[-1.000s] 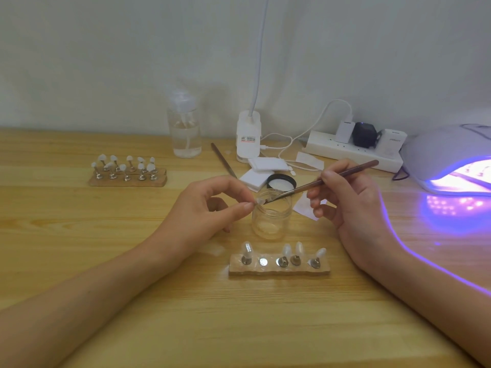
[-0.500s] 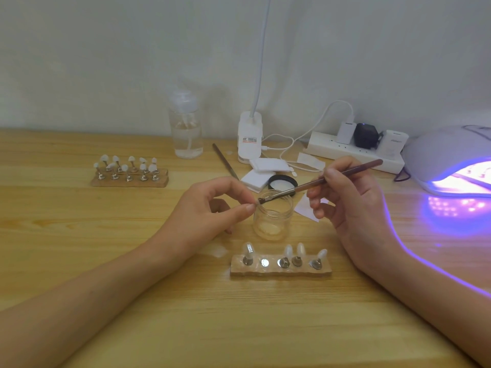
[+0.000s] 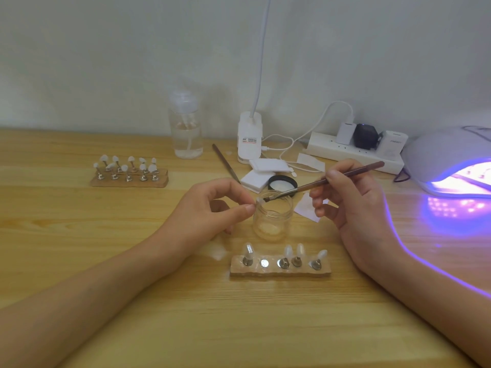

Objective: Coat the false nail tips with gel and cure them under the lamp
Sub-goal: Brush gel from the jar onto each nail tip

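Nail tip [image 3: 260, 201], likely light and slippery: your left hand [image 3: 210, 208] pinches its base, 9 o'clock of the jar [image 3: 273, 221]. Your right hand [image 3: 350, 205] grips the brush [image 3: 332, 179].

A pale wooden surface [image 3: 106, 261] carries an open glass jar [image 3: 271, 221] near its middle. At six o'clock from the jar lies a block stand [image 3: 280, 273] of nail tips [image 3: 300, 250]; at ten, well apart, a second stand [image 3: 130, 181]. A clear bottle [image 3: 187, 136] stands at eleven, a white lamp base [image 3: 249, 139] at twelve, a power strip [image 3: 345, 155] at one and a lit curing lamp [image 3: 438, 155] at three. A black lid [image 3: 282, 183], what look like white pads [image 3: 255, 180] and a spare brush [image 3: 225, 166] lie just behind the jar.
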Available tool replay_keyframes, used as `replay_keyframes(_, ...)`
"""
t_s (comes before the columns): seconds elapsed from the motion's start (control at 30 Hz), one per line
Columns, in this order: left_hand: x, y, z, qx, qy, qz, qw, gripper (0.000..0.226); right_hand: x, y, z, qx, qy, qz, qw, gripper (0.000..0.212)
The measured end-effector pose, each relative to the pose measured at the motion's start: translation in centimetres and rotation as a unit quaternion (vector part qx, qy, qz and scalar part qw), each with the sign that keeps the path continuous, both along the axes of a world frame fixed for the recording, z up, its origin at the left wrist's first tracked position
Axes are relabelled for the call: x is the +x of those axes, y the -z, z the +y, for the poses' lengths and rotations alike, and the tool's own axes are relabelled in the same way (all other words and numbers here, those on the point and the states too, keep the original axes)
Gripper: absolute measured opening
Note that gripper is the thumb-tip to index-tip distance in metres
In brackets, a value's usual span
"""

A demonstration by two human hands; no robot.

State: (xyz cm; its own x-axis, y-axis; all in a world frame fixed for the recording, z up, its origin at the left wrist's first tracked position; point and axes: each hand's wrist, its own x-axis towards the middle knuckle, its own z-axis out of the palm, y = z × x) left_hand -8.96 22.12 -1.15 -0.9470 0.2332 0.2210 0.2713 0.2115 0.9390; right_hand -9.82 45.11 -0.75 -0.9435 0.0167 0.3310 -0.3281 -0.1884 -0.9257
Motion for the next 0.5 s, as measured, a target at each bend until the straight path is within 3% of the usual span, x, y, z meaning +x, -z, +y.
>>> replay_keyframes(0.5,-0.05,-0.11,0.15,0.005,-0.014,-0.016,1.0,0.01,0.17,-0.13,-0.3,0.012,-0.012,0.018,1.0,0.017)
